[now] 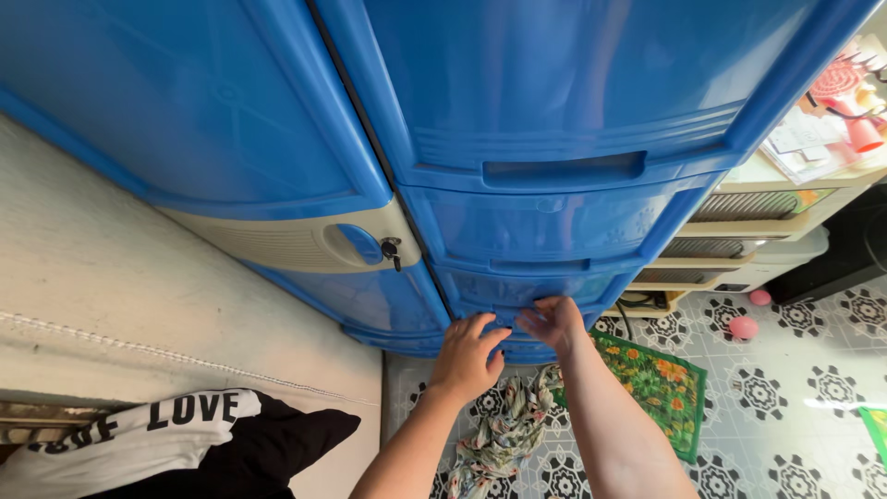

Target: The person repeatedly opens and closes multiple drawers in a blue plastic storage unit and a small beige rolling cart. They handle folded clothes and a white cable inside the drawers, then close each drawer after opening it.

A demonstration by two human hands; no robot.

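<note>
A tall blue plastic drawer cabinet (554, 111) fills the top of the head view. My left hand (467, 356) and my right hand (552, 323) both rest on the front of its lowest blue drawer (517, 294), fingers spread against the handle edge. Neither hand holds a loose object. Below my arms a floral patterned cloth (504, 430) lies bunched on the tiled floor.
A second blue cabinet (185, 102) with a cream lock panel and key (392, 249) stands to the left. A green flowered mat (661, 383), two pink balls (742, 327), cream stacked trays (739, 245) and a black-and-white garment (157, 434) on a pale surface lie around.
</note>
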